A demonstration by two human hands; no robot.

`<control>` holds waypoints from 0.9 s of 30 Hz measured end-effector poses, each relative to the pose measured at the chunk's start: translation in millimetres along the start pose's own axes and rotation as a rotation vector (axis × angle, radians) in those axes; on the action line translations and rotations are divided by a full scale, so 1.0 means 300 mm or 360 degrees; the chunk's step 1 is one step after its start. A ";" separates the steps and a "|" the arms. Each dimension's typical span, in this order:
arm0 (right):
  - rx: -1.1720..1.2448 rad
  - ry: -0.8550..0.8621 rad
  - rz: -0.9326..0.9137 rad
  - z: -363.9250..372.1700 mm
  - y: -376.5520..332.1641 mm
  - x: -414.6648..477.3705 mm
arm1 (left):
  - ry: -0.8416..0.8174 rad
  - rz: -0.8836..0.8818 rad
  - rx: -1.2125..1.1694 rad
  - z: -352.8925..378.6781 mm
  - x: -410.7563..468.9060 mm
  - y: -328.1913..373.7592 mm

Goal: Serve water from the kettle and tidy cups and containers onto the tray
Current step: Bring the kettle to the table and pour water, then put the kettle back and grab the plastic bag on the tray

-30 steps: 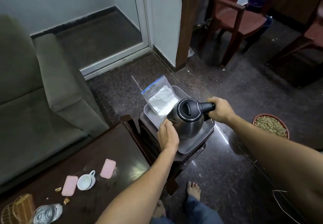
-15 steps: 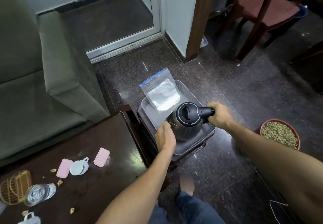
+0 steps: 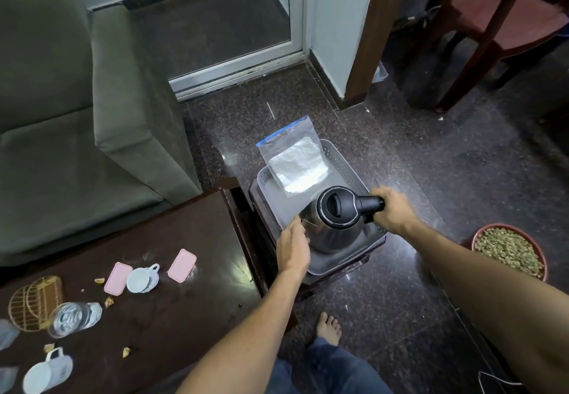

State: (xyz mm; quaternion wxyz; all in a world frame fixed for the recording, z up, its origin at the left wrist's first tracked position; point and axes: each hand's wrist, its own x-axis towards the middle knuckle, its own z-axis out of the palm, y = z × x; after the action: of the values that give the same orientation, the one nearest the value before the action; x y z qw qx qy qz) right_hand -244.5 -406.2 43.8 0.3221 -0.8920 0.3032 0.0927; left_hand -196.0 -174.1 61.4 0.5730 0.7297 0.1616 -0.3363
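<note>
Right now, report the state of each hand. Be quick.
Left hand: open, straight fingers against the side of the kettle.
Right hand: closed, gripping the kettle's handle.

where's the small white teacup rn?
Head view, lower left: the white teacup is on the dark table, between a pink lid and a second pink lid.

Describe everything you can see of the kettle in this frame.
The kettle has a rounded, shiny steel body, a closed black lid and a black handle pointing to the person's right. It sits upright at the near end of the grey tray, apparently resting on its floor. The right hand grips the handle; the left hand touches the spout side with straight fingers. Its contents cannot be seen.
</note>
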 end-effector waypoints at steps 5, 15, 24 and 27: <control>-0.0013 0.0001 0.0022 0.004 0.006 0.018 | -0.0004 0.0004 0.0010 -0.004 0.023 0.011; -0.0509 -0.0422 0.0270 -0.100 -0.080 -0.010 | -0.0238 0.0180 0.0688 -0.073 -0.013 0.103; -0.0757 -0.0139 -0.0083 -0.171 -0.436 -0.088 | -0.0106 0.0616 0.0917 -0.225 -0.021 0.317; -0.0708 -0.0076 -0.0253 -0.151 -0.572 -0.107 | -0.0057 0.0724 0.0942 -0.285 -0.021 0.366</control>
State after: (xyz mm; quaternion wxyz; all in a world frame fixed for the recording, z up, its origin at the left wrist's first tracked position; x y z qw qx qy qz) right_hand -168.5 -314.8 179.4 0.1311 -0.9597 0.1964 0.1526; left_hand -106.0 -124.3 155.5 0.4001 0.8750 -0.1190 -0.2452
